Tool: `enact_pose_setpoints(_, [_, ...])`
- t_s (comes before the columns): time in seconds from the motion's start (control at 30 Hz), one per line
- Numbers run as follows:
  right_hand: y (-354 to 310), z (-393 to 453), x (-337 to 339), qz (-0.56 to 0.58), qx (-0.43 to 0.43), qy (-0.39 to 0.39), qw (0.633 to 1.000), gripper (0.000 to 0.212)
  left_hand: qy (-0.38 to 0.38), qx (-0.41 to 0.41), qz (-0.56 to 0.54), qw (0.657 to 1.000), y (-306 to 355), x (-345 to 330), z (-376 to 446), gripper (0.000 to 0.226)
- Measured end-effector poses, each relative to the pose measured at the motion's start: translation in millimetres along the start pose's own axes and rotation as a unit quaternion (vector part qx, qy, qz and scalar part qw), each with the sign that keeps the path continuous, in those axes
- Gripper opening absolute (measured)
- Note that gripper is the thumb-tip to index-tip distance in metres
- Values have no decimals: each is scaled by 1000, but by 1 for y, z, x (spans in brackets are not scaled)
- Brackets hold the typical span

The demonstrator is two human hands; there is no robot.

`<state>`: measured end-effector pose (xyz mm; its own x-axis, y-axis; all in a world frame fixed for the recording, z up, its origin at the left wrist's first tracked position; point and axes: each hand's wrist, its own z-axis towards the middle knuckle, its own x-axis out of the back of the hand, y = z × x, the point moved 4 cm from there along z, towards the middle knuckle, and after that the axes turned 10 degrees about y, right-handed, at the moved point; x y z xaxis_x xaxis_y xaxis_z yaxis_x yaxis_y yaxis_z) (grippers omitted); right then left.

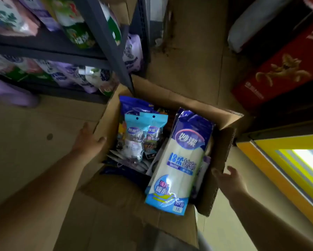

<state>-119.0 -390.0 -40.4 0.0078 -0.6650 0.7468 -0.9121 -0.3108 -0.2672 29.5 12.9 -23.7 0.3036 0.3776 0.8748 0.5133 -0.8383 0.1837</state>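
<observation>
On the floor between shelf and red carton: open box, cloth pack propped inside at its right. Left hand flat on left flap, fingers straight. Right hand by right flap, fingers loosely spread, gripping nothing.

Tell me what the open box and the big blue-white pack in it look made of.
Box: corrugated cardboard, matt brown; fluting shows along the right flap's cut edge. Pack: probably thin glossy plastic film, judging by glare and wrinkles; the white contents look like folded cloth, unsure.
</observation>
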Motion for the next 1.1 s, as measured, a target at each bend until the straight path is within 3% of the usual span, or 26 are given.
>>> enact_pose_setpoints(0.1, [-7,12,-12,5,47,6,999,35,-4,-12,26,1000,3,-8,16,72])
enact_pose_setpoints(0.17, [-10,17,-17,-10,49,10,999,29,-6,-24,37,999,5,-9,30,60])
enact_pose_setpoints(0.3, [-12,33,-25,-115,53,-5,992,49,-8,-67,67,995,9,-16,45,24])
enact_pose_setpoints(0.53, [-9,47,-31,-218,60,-22,974,54,-66,-58,132,987,9,-38,52,39])
enact_pose_setpoints(0.73, [-8,46,-27,-192,84,-24,978,36,48,-108,110,987,11,-47,37,33])
enact_pose_setpoints(0.97, [-24,50,4,-196,141,-1,970,36,73,-138,100,983,12,-32,12,38])
enact_pose_setpoints(1.1, [-35,34,34,-257,176,-5,950,40,61,-123,82,987,13,-6,-21,43])
